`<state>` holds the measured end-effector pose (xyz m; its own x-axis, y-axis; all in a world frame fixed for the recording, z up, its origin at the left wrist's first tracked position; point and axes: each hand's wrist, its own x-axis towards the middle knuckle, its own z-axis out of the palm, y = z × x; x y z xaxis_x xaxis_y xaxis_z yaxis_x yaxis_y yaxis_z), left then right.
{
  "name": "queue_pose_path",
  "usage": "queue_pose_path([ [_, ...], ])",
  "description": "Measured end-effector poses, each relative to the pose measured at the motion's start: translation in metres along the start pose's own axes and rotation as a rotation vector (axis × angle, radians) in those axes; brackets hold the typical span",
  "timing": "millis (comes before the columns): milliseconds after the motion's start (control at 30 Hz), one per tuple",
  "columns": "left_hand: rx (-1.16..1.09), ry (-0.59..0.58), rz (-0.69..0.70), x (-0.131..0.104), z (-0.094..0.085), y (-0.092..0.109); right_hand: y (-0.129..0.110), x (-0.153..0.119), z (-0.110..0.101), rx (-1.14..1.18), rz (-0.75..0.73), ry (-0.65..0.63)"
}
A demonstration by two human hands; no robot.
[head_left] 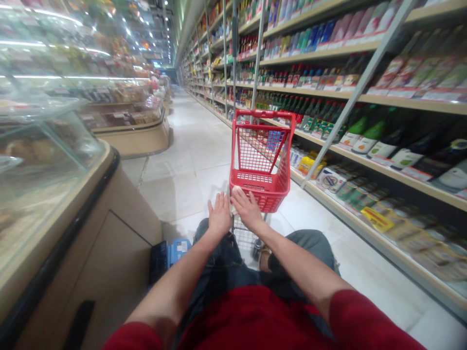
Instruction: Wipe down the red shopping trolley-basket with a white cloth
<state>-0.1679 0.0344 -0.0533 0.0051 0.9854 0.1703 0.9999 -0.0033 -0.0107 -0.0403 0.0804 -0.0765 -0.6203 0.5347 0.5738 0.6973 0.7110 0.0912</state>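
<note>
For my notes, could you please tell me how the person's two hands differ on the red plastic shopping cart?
The left hand lies flat with fingers spread, beside the red plastic shopping cart; the right hand rests against the cart's near edge, over something white. Both are bare, palm down, arms outstretched.

I'm in a long aisle, pale tiled floor (189,146). Stocked shelves (365,97) run down my right, glass display counter (54,160) near left, another counter (134,126) farther left. Bright ceiling lights (127,29) far ahead.
</note>
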Motion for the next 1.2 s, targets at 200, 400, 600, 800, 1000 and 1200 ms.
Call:
queue_pose_path([
  [200,0.027,0.005,0.04,-0.006,0.011,0.003,-0.001,-0.039,0.02,-0.012,0.008,-0.15],
  [400,-0.027,-0.006,0.054,-0.003,0.011,0.018,0.017,-0.042,-0.014,-0.026,0.036,0.108],
  [600,-0.047,0.03,0.186,-0.006,0.016,0.036,0.035,-0.07,-0.001,-0.02,0.09,-0.028],
  [800,-0.023,0.037,0.248,-0.007,0.018,0.051,0.033,-0.085,-0.01,-0.031,0.092,0.082],
  [1000,-0.035,0.072,0.267,-0.001,0.006,0.063,0.045,-0.068,-0.025,-0.011,0.17,0.118],
  [1200,-0.027,0.069,0.378,-0.01,0.011,0.074,0.044,-0.102,-0.004,0.004,0.195,-0.001],
])
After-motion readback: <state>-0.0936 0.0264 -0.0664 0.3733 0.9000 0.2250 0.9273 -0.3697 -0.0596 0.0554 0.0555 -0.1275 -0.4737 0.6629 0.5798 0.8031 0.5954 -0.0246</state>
